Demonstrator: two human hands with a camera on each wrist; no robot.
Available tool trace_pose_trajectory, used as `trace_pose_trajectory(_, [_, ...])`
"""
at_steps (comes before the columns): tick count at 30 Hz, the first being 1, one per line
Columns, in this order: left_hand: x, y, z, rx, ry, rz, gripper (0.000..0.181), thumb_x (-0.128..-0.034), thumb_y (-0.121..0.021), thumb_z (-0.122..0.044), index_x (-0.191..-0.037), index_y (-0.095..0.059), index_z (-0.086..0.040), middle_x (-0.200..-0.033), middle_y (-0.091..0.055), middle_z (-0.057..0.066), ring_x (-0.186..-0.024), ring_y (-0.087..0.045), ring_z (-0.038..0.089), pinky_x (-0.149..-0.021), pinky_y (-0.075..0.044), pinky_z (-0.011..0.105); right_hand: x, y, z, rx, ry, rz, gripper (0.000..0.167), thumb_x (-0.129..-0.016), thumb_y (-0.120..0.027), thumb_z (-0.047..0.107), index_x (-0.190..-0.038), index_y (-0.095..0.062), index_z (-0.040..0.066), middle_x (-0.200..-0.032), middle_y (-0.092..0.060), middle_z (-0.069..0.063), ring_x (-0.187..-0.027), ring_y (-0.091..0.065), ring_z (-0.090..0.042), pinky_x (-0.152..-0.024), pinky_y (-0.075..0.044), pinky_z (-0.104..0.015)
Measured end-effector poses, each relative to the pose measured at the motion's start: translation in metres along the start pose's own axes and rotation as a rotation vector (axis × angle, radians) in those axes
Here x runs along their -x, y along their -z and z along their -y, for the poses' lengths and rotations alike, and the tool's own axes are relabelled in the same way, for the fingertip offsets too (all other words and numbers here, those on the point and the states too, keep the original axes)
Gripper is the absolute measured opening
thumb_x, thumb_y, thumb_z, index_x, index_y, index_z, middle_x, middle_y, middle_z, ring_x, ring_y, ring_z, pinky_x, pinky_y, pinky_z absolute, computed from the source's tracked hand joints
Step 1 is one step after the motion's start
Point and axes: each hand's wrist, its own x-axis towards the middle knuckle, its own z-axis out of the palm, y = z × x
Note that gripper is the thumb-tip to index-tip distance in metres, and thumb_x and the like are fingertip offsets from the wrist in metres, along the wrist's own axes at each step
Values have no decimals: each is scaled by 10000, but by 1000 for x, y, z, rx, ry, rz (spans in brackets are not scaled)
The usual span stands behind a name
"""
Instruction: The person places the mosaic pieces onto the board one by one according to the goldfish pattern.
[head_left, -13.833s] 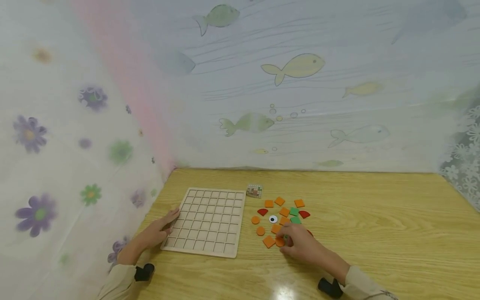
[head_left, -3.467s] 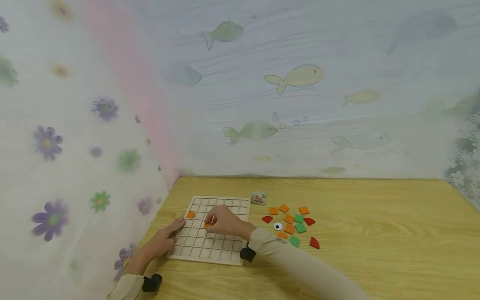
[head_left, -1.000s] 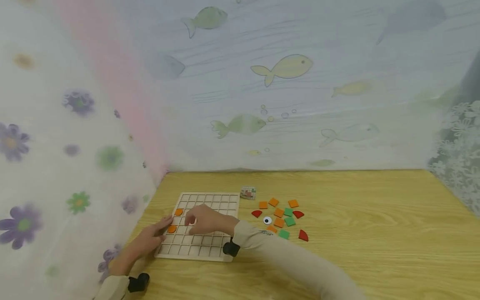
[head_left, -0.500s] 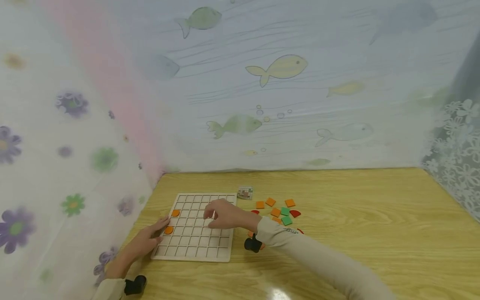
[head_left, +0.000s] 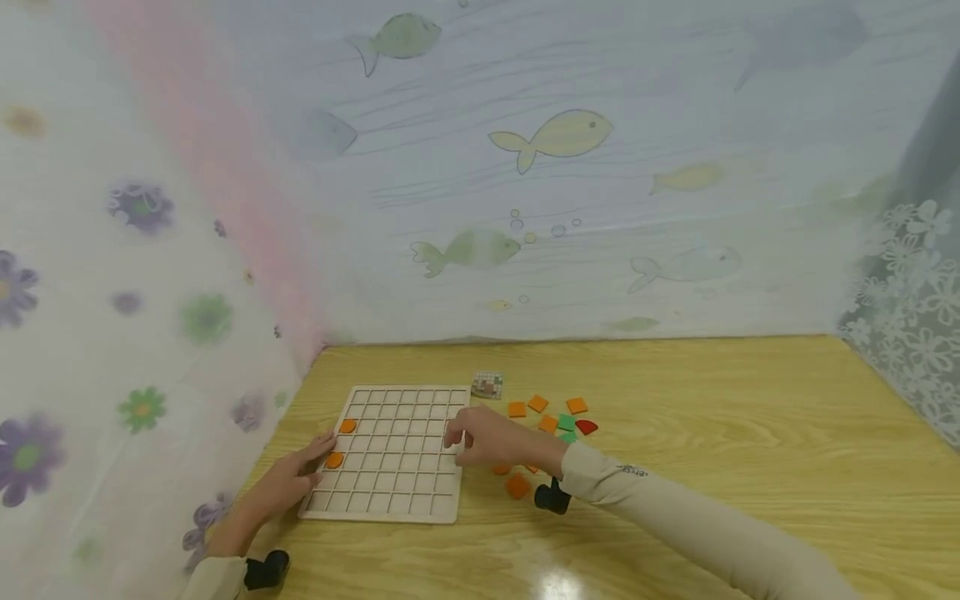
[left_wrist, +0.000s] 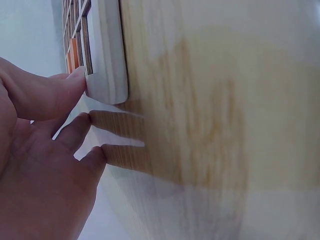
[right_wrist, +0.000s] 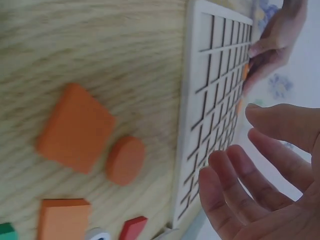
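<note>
A pale grid board lies on the table, with two round orange pieces in its left column. My left hand rests at the board's left edge. In the left wrist view its thumb touches the board's corner, and the fingertips are on the tabletop. Over the board's right edge is my right hand, fingers loosely bent and thumb apart, holding nothing. Below it in the right wrist view lie an orange square tile and a round orange piece.
Right of the board are scattered orange squares, green tiles and a red quarter-round piece, partly hidden by the right arm. A white eye piece shows too. A small patterned card lies by the board's upper right corner.
Two round orange pieces have come onto the board's left column since the first frame. Over the last second my right hand has moved rightward off them to the right edge. My left hand stays put.
</note>
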Motion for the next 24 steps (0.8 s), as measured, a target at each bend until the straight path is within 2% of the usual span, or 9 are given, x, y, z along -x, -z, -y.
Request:
trace_pose_trajectory(8, [0,0,0,-33,-12,-22,592,-903,-549,5,-1452,-325,24,-1513,-211,224,-1370,-151,459,-1038,-203,636,23,-5,-11,35,18,-14,154,-856,-657,54,-1004,-696,46,-1003,-633,-47,-803,-585,-147,-714,-477,-189])
trace_pose_trajectory(12, [-1,-1,-1,-26,13,-24,594,-904,-544,9,-1456,-323,12,-1520,-200,209,-1376,-142,443,-1049,-190,624,33,-7,-21,21,14,-22,160,-844,-673,46,-1003,-686,40,-982,-619,-57,-784,-582,-155,-707,-479,-197])
trace_pose_trajectory(24, [-3,0,0,18,34,6,603,-905,-506,31,-1467,-289,16,-1536,-164,198,-1390,-91,439,-1059,-146,631,55,-12,-39,-16,-48,-105,148,-803,-727,53,-945,-687,61,-889,-611,-14,-754,-534,-147,-672,-470,-208])
